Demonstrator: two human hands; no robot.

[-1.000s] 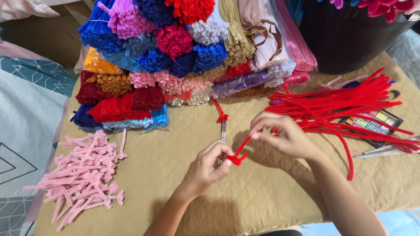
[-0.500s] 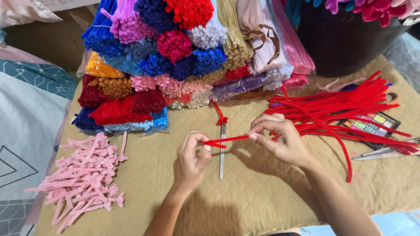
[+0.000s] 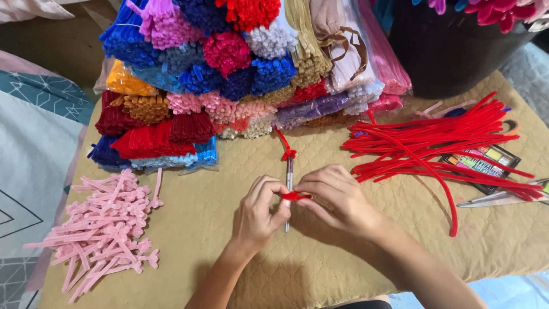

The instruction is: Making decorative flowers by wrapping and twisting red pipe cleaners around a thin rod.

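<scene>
Red pipe cleaner [image 3: 295, 196] pinched by left hand [image 3: 260, 214] and right hand [image 3: 337, 197] fingers, below stacked colourful bundles [image 3: 229, 68].

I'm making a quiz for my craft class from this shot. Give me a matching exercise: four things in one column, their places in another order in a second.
Things:
1. pink pieces
2. loose red stems
3. scissors
4. short red piece

Places:
A. far right edge
B. between both hands
C. left on the mat
D. right of the hands, fanned out

Pairs: 1-C, 2-D, 3-A, 4-B
</scene>
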